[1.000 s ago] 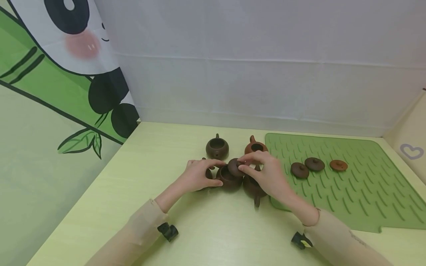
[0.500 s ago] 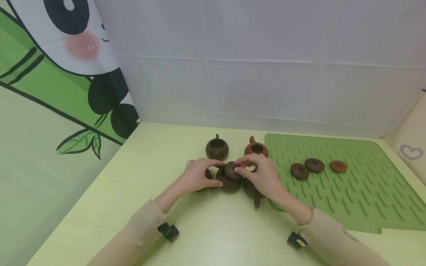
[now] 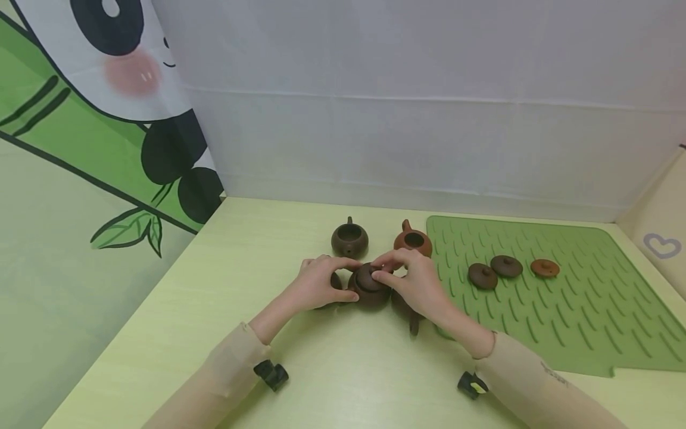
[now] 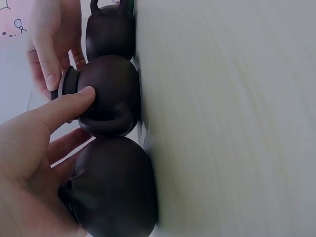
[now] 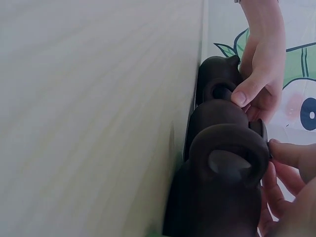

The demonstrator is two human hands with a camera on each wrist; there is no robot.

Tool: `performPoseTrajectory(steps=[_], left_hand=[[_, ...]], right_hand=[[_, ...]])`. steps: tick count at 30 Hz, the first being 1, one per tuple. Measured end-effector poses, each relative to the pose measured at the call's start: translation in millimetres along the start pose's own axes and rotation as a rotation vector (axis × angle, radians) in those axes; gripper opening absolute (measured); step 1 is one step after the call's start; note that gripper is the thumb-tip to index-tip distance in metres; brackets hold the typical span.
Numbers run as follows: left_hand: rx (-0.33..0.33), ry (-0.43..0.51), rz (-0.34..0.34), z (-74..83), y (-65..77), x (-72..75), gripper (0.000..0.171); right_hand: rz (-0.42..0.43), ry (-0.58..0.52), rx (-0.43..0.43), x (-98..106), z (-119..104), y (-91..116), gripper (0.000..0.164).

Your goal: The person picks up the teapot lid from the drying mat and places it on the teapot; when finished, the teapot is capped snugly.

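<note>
My right hand (image 3: 420, 286) pinches the knob of a dark brown lid (image 3: 365, 277) between thumb and fingers. This lid is at the mouth of a dark brown teapot (image 3: 370, 302), the middle one of the front row. My left hand (image 3: 317, 285) holds that teapot's side, its thumb pressed on the body in the left wrist view. Under the left palm stands another dark teapot (image 4: 116, 187), partly hidden in the head view. A third dark teapot (image 3: 403, 307) stands below the right hand, handle toward me.
Behind the hands stand a lidless dark teapot (image 3: 350, 243) and a lidless reddish-brown teapot (image 3: 412, 244). On the green mat (image 3: 557, 322) at right lie two dark lids, a nearer lid (image 3: 483, 276) and a farther lid (image 3: 506, 266), plus a reddish lid (image 3: 545, 268).
My right hand has moved left and slightly down with the lid, which went from tilted above the right of the opening to covering it. The left hand has stayed in place.
</note>
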State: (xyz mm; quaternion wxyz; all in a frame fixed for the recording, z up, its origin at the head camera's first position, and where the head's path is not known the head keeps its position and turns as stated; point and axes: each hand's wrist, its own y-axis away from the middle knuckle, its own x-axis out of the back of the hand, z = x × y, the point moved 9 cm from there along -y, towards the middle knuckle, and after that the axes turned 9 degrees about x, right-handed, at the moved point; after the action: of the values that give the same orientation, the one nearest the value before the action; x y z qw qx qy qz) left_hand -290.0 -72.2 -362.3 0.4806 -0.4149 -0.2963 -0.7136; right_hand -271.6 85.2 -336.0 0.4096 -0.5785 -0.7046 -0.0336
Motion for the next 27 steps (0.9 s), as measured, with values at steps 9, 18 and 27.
performPoseTrajectory(steps=[9, 18, 27], left_hand=[[0.004, -0.001, 0.001, 0.5, 0.1, 0.8, 0.059], [-0.003, 0.002, -0.007, 0.1, 1.2, 0.9, 0.057], [-0.007, 0.012, -0.009, 1.3, 1.8, 2.0, 0.057]], right_hand=[[-0.009, -0.007, 0.001, -3.1, 0.9, -2.6, 0.015], [-0.049, -0.036, -0.028, -8.9, 5.8, -3.4, 0.014], [-0.054, -0.043, -0.042, -9.9, 5.3, -5.6, 0.014]])
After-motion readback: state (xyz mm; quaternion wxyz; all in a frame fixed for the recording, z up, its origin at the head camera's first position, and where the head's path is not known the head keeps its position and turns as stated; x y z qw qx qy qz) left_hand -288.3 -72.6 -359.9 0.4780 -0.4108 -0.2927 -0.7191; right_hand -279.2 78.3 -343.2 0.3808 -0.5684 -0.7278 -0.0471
